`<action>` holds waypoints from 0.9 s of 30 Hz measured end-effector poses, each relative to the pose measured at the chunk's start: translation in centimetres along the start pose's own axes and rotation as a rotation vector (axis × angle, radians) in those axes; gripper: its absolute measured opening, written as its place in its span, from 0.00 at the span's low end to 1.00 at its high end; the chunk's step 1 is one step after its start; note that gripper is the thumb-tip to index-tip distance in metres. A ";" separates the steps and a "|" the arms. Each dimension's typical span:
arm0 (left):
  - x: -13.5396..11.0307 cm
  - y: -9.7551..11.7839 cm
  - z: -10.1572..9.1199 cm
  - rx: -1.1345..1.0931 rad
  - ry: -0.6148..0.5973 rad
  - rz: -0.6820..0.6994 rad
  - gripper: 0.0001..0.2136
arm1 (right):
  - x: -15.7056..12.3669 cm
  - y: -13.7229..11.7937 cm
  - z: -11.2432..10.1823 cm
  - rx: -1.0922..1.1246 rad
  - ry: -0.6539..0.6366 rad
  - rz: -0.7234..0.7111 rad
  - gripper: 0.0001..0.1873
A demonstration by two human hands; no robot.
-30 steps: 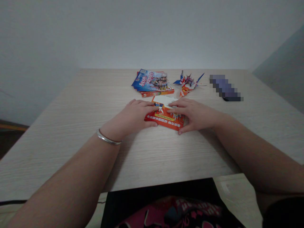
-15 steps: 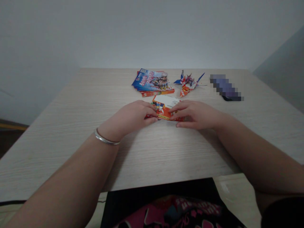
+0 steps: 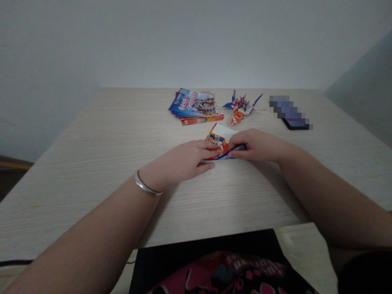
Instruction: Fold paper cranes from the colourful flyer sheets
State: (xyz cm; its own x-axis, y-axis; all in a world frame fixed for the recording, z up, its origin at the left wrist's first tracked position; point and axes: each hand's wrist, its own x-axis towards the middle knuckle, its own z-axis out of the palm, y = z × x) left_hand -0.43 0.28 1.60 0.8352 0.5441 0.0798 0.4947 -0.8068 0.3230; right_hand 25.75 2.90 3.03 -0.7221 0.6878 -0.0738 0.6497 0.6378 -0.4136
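Observation:
A colourfully printed sheet of paper (image 3: 218, 139) lies on the table between my hands. Its upper face is orange and white, and a blue folded strip runs along the edge nearest me. My left hand (image 3: 192, 159), a silver bangle at its wrist, rests with outstretched fingers on the left part of the sheet. At the right end of the blue strip, my right hand (image 3: 254, 143) is pinching the paper between thumb and fingers. Parts of the sheet are hidden under both hands.
Behind the sheet is a stack of printed leaflets (image 3: 196, 104), blue on top. Folded paper cranes (image 3: 240, 110) stand to its right. A phone (image 3: 289, 113), partly pixelated, lies farther right. The pale wall (image 3: 196, 45) borders the table's (image 3: 122, 122) far edge.
A blue strip now shows folded up along the sheet's near edge. The sheet has turned slightly and shifted right. My left hand moved right and nearer me; my right hand now pinches the paper.

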 end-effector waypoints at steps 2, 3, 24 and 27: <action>0.0 0.1 0.0 0.000 0.017 -0.025 0.17 | 0.1 0.6 0.0 0.060 -0.035 0.014 0.15; 0.0 0.1 -0.1 0.003 0.019 -0.043 0.17 | 0.1 0.9 -0.1 0.080 -0.049 0.023 0.16; 0.3 3.8 0.6 0.280 -0.146 -0.115 0.38 | -1.5 1.2 -2.3 -0.047 -0.199 0.252 0.18; 0.6 3.7 1.6 0.311 -0.025 -0.085 0.37 | -1.6 1.9 -2.4 -0.084 -0.187 0.302 0.18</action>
State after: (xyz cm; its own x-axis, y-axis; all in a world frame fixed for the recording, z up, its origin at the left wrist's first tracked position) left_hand 2.32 -2.78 1.32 0.7913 0.6100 0.0406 0.6096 -0.7924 0.0233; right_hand 28.64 3.84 4.52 -0.5203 0.7793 -0.3493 0.8521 0.4469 -0.2723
